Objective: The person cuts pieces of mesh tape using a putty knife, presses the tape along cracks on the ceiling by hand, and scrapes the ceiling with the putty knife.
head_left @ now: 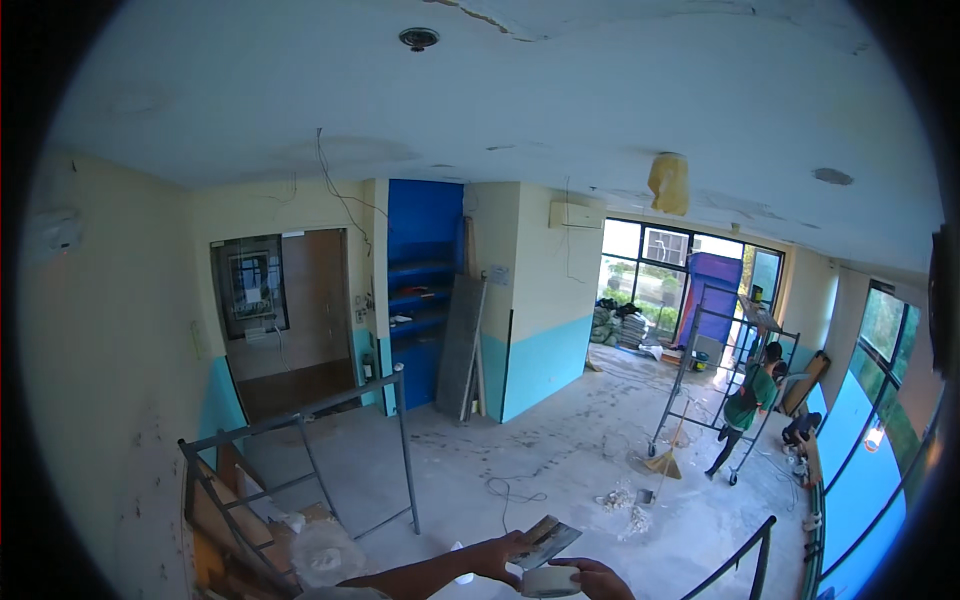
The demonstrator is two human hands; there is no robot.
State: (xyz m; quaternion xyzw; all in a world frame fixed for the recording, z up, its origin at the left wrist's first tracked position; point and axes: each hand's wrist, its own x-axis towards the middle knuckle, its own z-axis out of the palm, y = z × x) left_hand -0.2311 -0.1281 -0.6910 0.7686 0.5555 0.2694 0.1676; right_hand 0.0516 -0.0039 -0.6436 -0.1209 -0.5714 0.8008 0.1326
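Both closed: our left hand [497, 558] grips a scraper [552, 541] toward two o'clock, right hand [603, 580] an off-white object [550, 582] at its six.

Your left hand [500, 556] holds a flat blade [552, 541] beside the pale block [549, 582] in your right hand [603, 580]; metal rails [408, 450] flank both.

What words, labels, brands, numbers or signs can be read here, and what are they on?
None can be read.
Sheet on the pillar: too small and blurred to read.
White sheet in the doorway: too small to tell whether it bears writing.
Blade in the left grip: no readable text.
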